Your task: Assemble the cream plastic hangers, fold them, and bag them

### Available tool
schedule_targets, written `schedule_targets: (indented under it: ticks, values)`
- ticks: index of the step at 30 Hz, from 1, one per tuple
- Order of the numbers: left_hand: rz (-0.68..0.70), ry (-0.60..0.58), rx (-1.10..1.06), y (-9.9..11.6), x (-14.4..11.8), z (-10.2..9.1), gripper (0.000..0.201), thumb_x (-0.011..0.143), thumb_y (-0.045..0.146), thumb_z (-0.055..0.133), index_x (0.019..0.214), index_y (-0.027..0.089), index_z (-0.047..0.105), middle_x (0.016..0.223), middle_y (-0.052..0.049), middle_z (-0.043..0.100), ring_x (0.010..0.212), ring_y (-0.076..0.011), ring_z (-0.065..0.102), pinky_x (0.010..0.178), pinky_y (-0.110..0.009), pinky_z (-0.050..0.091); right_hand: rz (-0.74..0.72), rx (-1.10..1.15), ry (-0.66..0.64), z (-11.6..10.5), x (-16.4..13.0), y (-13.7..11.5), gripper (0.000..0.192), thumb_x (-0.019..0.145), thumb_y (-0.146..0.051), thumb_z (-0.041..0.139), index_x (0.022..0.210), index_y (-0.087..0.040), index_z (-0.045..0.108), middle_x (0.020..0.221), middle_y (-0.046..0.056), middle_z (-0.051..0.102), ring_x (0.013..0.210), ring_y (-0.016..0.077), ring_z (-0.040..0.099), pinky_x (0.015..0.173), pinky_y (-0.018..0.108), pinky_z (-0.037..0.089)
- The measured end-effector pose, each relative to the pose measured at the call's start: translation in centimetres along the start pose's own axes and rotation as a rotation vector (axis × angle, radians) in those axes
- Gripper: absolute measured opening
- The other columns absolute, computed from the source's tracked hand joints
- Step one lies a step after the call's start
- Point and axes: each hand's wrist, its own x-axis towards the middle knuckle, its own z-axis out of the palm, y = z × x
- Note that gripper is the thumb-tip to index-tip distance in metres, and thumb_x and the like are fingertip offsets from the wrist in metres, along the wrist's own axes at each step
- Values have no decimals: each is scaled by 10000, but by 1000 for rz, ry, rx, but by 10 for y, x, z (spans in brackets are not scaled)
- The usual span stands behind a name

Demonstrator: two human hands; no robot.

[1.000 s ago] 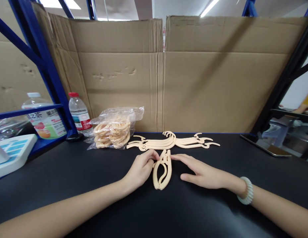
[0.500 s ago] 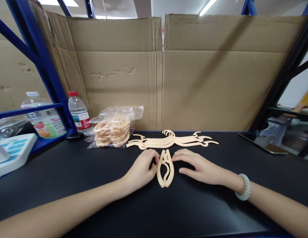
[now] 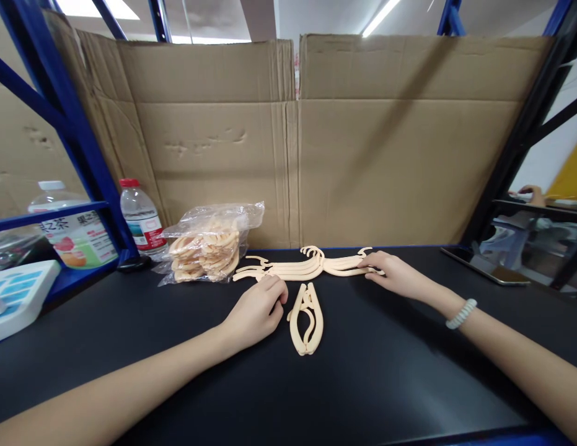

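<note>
Scene: a black table (image 3: 130, 347) fills the lower frame, with a wall of cardboard (image 3: 288, 142) standing upright behind it.
Folded hanger: a cream plastic folding hanger (image 3: 307, 317) lies flat at centre frame, its two arms closed into a narrow loop. It appears set apart from the rest as a finished piece.
Unfolded hangers: a stack of spread-out hangers (image 3: 311, 267) lies just above it, running left to right, hooks pointing up the frame.
Left hand: the left hand (image 3: 253, 310) rests palm down just left of the folded hanger, fingers loosely curled and holding nothing. Its fingertips lie near the stack's left end.
Right hand: the right hand (image 3: 394, 276) lies right of centre, fingers flat and close together on the stack's right end, likely to press or grip it.
Bag: a clear bag of hangers (image 3: 207, 246) sits left of centre, beside a water bottle (image 3: 140, 218).
Change: half a second ago both hands flanked the folded hanger; the right hand has since left it and moved up and to the right onto the stack.
</note>
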Motion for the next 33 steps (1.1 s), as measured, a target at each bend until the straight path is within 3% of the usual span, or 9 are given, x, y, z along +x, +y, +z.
schedule_targets:
  ticks: [6,16,23,33]
  values:
    - [40,-17,-23,1,-1,-1,190,753,24,398,800,195,468,845,-21,532,787,-169,511,698,-277,409,-44,-34,-8,17,-1,1,240,858,-168,533,1074,-195,636,1103,91,658,1062,268,559,948,457,434]
    - [51,-16,-1,1,-3,0,198,788,31,401,817,194,508,849,-23,570,818,-174,540,720,-277,418,-26,-2,5,22,0,3,175,874,-193,527,1001,-200,647,1038,91,665,1000,272,555,913,460,432]
    - [33,-5,-21,0,-2,0,187,788,44,405,821,194,512,833,-20,585,794,-169,551,711,-275,427,-8,44,13,22,2,2,116,880,-211,496,832,-196,600,853,66,633,840,224,556,770,373,457]
    - [-28,38,-124,-1,-2,0,178,770,72,430,840,191,542,824,-26,601,781,-172,570,710,-293,457,105,222,164,13,2,-4,80,845,-290,521,821,-217,504,798,22,625,710,174,587,675,317,480]
